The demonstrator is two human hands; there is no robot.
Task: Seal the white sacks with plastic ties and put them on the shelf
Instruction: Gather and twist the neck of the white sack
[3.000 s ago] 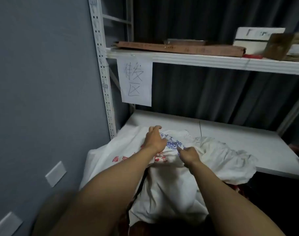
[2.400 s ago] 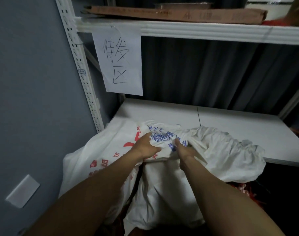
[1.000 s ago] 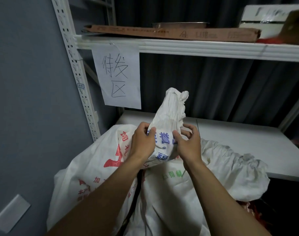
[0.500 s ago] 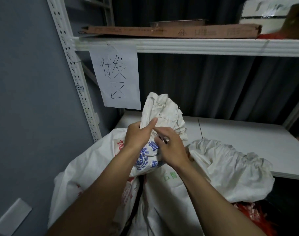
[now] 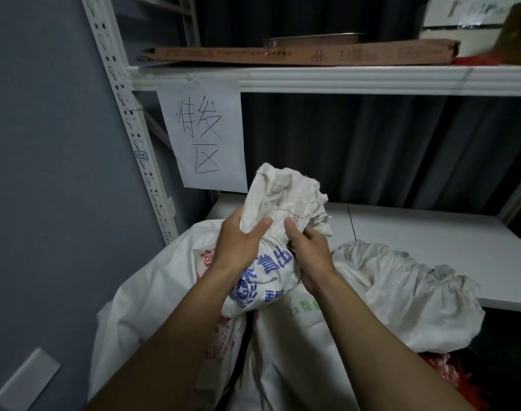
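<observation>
Sack (image 5: 262, 271) with blue print, upright against the front edge of the lower shelf (image 5: 431, 232), mouth gathered into a bunched neck (image 5: 283, 200) rising straight up toward the paper sign (image 5: 204, 134). Long axis vertical, from the neck down past the shelf edge. Left hand (image 5: 238, 241) wrapped tight round the neck from the sign side, thumb across the front; right hand (image 5: 311, 247) closed on the neck from the opposite side, level with the left, neither clearly nearer. Something dark at the right palm, possibly the plastic tie, too small to tell. Not yet sealed, by the look of it. Likely next: tie cinched round the neck just above both hands. Second white sack (image 5: 401, 292), slumped, open-mouthed, beside it on the shelf edge.
</observation>
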